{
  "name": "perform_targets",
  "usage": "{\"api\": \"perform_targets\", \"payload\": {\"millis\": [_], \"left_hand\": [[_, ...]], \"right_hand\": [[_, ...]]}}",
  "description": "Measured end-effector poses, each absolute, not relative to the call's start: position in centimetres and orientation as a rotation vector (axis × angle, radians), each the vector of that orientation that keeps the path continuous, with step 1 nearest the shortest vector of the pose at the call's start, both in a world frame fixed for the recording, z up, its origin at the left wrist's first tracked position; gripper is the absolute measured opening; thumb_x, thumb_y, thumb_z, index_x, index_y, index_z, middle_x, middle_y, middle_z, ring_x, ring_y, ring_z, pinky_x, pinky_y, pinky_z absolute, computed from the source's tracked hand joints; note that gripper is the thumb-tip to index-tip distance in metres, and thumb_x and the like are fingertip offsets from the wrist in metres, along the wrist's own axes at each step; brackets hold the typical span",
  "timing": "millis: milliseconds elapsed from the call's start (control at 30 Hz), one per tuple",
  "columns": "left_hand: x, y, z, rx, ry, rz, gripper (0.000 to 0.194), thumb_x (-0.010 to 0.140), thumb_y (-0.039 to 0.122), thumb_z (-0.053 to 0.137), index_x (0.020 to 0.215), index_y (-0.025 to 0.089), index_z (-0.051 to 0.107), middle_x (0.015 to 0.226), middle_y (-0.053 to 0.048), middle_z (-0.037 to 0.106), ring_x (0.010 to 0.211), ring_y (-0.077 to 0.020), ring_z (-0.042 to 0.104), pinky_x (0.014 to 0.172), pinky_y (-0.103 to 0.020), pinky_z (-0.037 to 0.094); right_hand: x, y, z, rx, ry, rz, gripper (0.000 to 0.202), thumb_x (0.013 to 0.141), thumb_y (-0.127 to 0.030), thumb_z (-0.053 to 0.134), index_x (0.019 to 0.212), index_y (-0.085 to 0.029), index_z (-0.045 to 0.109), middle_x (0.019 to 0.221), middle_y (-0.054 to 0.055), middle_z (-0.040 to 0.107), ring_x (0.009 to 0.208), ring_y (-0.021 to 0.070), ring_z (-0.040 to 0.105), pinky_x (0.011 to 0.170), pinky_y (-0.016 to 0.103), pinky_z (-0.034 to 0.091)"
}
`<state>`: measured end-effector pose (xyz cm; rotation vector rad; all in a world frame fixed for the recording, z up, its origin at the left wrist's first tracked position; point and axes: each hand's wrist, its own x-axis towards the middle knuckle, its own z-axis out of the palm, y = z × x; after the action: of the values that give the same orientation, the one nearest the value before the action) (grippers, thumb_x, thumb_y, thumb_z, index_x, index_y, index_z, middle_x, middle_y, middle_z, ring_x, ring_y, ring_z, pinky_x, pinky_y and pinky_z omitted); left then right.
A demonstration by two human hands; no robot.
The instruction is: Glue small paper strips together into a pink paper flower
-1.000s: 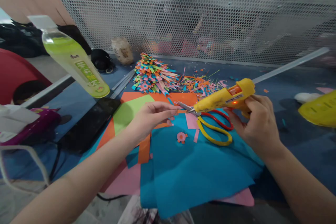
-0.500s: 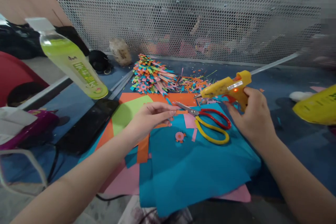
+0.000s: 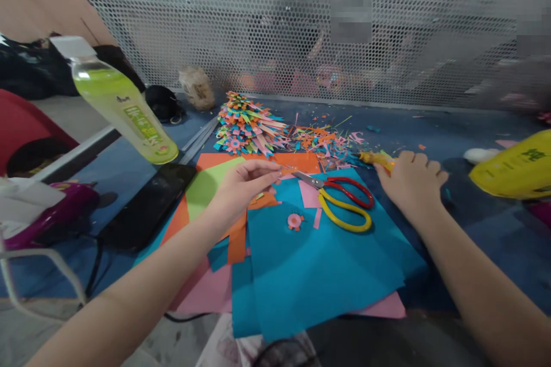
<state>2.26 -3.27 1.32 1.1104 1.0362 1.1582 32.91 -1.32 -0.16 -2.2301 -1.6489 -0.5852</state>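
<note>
Blue table [image 3: 451, 126] held my stacked coloured paper sheets [image 3: 310, 269], scissors [image 3: 340, 200] on top. Pile of paper flowers [image 3: 247, 126] and scraps [image 3: 322, 140] behind. Black phone [image 3: 146, 206] and green drink bottle [image 3: 123, 106] at left.

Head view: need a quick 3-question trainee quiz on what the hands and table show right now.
1. True or false: the right hand rests on a yellow glue gun that lies low at the table.
2. What does the left hand pinch at its fingertips? A) a small orange paper strip B) the scissors C) the bottle
3. Fill in: the scissors lie on the ____ paper sheet.

Key: 1 true; 2 A; 3 blue. The scissors, with red and yellow handles, lie untouched between the hands; the green drink bottle stands far left.
</note>
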Motion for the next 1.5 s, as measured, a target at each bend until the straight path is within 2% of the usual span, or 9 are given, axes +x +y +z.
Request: {"api": "perform_targets", "payload": {"millis": [133, 233, 333, 567, 733, 1000, 1200, 1333, 1500], "left_hand": [[2.3, -3.1, 1.2, 1.134, 1.044, 1.185, 0.022, 0.064, 0.029, 0.078, 0.081, 0.017, 0.071, 0.073, -0.001, 0.071, 0.064, -0.0093, 0.061, 0.06, -0.021, 0.048], [2.2, -3.0, 1.1, 1.116, 1.023, 1.21, 0.021, 0.064, 0.029, 0.078, 0.08, 0.017, 0.071, 0.072, 0.0, 0.07, 0.065, -0.0088, 0.062, 0.062, -0.02, 0.048], [2.2, -2.8, 1.2, 1.094, 1.022, 1.242, 0.022, 0.062, 0.03, 0.079, 0.079, 0.017, 0.07, 0.071, 0.001, 0.069, 0.065, -0.0084, 0.061, 0.064, -0.021, 0.048], [2.4, -3.0, 1.3, 1.179, 1.037, 1.219, 0.019, 0.064, 0.028, 0.076, 0.078, 0.016, 0.07, 0.072, -0.001, 0.069, 0.06, -0.0082, 0.058, 0.058, -0.021, 0.046], [2.4, -3.1, 1.3, 1.21, 1.029, 1.217, 0.019, 0.065, 0.028, 0.075, 0.079, 0.016, 0.07, 0.073, -0.001, 0.069, 0.059, -0.0076, 0.057, 0.056, -0.02, 0.046], [2.5, -3.4, 1.5, 1.244, 0.961, 1.165, 0.023, 0.067, 0.028, 0.075, 0.086, 0.016, 0.069, 0.072, -0.001, 0.069, 0.061, -0.0088, 0.06, 0.058, -0.02, 0.048], [2.6, -4.2, 2.5, 1.355, 0.943, 1.161, 0.017, 0.072, 0.03, 0.072, 0.078, 0.015, 0.067, 0.078, -0.003, 0.071, 0.061, -0.0099, 0.062, 0.059, -0.023, 0.051], [2.7, -4.6, 2.6, 1.431, 0.966, 1.122, 0.016, 0.078, 0.031, 0.067, 0.082, 0.015, 0.065, 0.081, -0.004, 0.071, 0.063, -0.01, 0.062, 0.062, -0.023, 0.053], [3.4, -5.1, 2.6, 1.383, 0.943, 1.13, 0.013, 0.083, 0.028, 0.061, 0.081, 0.015, 0.057, 0.093, -0.007, 0.071, 0.081, -0.0149, 0.068, 0.062, -0.023, 0.055]], "right_hand": [[28.1, -3.8, 0.8, -1.533, -2.185, -0.358, 0.029, 0.082, -0.04, 0.057, 0.1, -0.018, 0.058, 0.103, 0.011, 0.065, 0.099, 0.0293, 0.058, 0.085, 0.045, 0.038], [24.3, -6.1, 0.6, -1.278, -2.398, -0.137, 0.027, 0.084, -0.042, 0.057, 0.099, -0.02, 0.06, 0.103, 0.008, 0.066, 0.097, 0.025, 0.059, 0.083, 0.041, 0.034], [22.2, -7.6, 0.2, -1.271, -2.466, 0.019, 0.032, 0.082, -0.045, 0.06, 0.099, -0.019, 0.06, 0.098, 0.008, 0.066, 0.093, 0.0254, 0.058, 0.081, 0.04, 0.032], [21.9, -7.3, 0.1, -1.407, -2.41, 0.59, 0.029, 0.077, -0.025, 0.066, 0.105, -0.022, 0.057, 0.096, 0.003, 0.064, 0.087, 0.0208, 0.059, 0.078, 0.036, 0.035], [21.9, -6.9, 0.5, -1.368, -2.313, 0.729, 0.028, 0.074, -0.018, 0.068, 0.1, -0.021, 0.059, 0.091, 0.003, 0.065, 0.08, 0.0169, 0.059, 0.072, 0.031, 0.04], [22.2, -7.0, 1.7, -1.268, -2.111, 1.002, 0.011, 0.077, -0.023, 0.065, 0.087, -0.02, 0.063, 0.078, 0.001, 0.063, 0.07, 0.013, 0.058, 0.065, 0.026, 0.047], [23.2, -6.8, 2.1, -1.174, -1.625, 1.402, 0.026, 0.071, -0.034, 0.072, 0.081, -0.021, 0.052, 0.078, 0.002, 0.067, 0.077, 0.0177, 0.067, 0.065, 0.029, 0.053], [24.0, -6.4, 2.9, -1.136, -1.441, 1.444, 0.029, 0.065, -0.029, 0.077, 0.079, -0.021, 0.054, 0.079, 0.001, 0.07, 0.078, 0.018, 0.069, 0.066, 0.028, 0.056], [24.2, -6.5, 3.3, -1.151, -1.439, 1.337, 0.027, 0.063, -0.028, 0.079, 0.077, -0.022, 0.057, 0.076, 0.0, 0.069, 0.073, 0.0156, 0.069, 0.072, 0.03, 0.057]]}}
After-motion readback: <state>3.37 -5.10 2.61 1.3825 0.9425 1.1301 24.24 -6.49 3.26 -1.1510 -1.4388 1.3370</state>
